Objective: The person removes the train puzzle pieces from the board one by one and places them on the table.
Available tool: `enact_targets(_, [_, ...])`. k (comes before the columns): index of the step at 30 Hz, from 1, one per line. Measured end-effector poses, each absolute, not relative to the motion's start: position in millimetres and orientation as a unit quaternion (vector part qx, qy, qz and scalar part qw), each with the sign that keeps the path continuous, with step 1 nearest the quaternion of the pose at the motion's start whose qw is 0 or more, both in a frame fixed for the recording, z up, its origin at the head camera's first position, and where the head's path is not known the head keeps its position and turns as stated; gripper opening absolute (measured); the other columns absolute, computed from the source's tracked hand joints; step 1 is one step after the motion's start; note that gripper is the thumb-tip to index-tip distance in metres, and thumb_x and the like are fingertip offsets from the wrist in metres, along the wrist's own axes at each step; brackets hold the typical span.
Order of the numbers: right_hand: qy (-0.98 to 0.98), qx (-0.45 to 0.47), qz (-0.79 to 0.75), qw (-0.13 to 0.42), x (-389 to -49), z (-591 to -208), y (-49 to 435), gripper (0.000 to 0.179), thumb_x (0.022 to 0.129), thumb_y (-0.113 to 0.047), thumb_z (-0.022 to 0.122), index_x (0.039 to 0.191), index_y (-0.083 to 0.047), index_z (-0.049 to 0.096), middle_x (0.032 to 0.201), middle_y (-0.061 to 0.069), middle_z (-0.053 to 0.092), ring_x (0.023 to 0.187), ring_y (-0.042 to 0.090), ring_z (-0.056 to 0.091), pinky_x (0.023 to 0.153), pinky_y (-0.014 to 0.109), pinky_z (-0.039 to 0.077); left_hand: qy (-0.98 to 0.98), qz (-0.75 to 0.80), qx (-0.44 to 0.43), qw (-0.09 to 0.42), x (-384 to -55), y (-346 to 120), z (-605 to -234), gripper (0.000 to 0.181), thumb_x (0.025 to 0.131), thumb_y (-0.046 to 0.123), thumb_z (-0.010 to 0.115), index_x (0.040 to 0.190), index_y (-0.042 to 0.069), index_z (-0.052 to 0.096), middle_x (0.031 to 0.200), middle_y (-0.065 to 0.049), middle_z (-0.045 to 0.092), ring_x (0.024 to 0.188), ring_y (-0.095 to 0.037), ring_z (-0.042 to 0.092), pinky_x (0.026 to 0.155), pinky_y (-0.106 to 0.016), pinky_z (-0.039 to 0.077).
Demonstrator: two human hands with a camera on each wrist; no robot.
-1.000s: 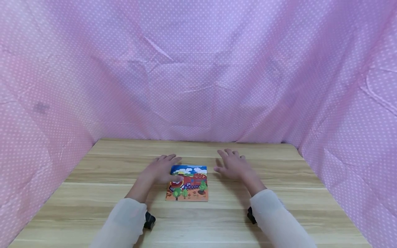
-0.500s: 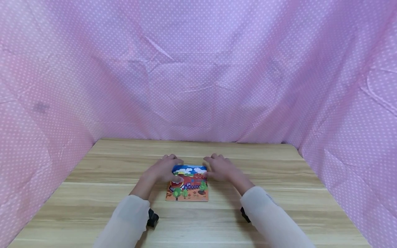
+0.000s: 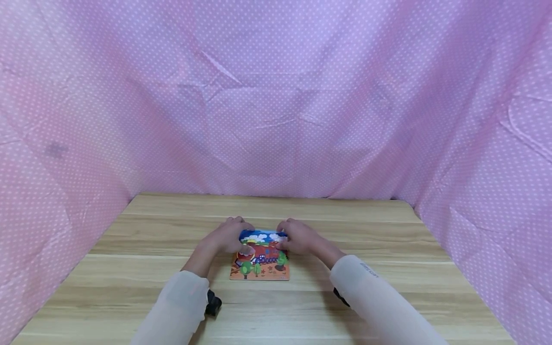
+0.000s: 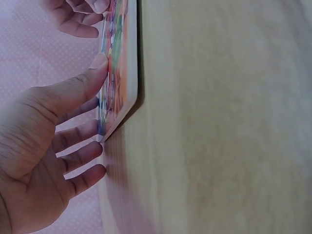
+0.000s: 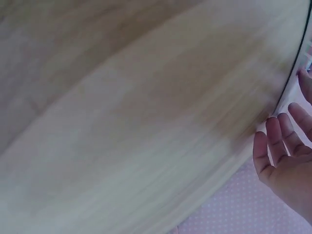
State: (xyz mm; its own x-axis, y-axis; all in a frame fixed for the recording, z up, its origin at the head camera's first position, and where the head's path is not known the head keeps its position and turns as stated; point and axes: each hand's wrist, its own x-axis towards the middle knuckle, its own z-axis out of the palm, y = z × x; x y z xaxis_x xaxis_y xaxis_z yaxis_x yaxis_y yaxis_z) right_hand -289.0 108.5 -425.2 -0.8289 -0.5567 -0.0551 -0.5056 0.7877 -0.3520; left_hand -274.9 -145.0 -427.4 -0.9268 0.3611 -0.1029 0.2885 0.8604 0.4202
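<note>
A square puzzle board with a red cartoon train, trees and clouds lies flat on the table. At its upper left corner is the left hand, thumb on the picture and fingers spread along the far edge. In the left wrist view the thumb of this left hand touches the face of the board, with the fingers fairly straight. The right hand is over the upper right corner, its thumb on the picture too. In the right wrist view the fingers of the right hand are slightly bent beside the board's edge.
The wooden table extends around the board on all sides. Pink polka-dot cloth hangs behind the table and down both sides. Black wrist cameras sit under the light sleeves.
The right hand has moved left from beside the board onto its upper right corner. The left hand has shifted only slightly, and the board stays in place.
</note>
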Motion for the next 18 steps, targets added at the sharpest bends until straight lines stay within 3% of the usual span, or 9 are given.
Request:
enact_targets(11, [0.938, -0.265, -0.208, 0.081, -294, -432, 110, 0.032, 0.094, -0.032, 0.077, 0.116, -0.010, 0.069, 0.103, 0.002, 0.059, 0.089, 0.015, 0.054, 0.083, 0.036, 0.049, 0.960, 0.215, 0.159, 0.085, -283, -149, -436, 0.061, 0.081, 0.044, 0.087, 0.136, 0.025, 0.066, 0.138, -0.003, 0.055, 0.125, -0.029, 0.046, 0.107, -0.056, 0.038])
enact_targets(18, [0.935, -0.254, -0.230, 0.090, -297, -434, 110, 0.031, 0.093, -0.030, 0.078, 0.113, -0.010, 0.068, 0.099, 0.002, 0.057, 0.088, 0.016, 0.051, 0.081, 0.035, 0.047, 0.959, 0.218, 0.159, 0.082, -286, -151, -439, 0.061, 0.080, 0.044, 0.087, 0.135, 0.025, 0.066, 0.136, -0.004, 0.055, 0.122, -0.027, 0.046, 0.108, -0.054, 0.037])
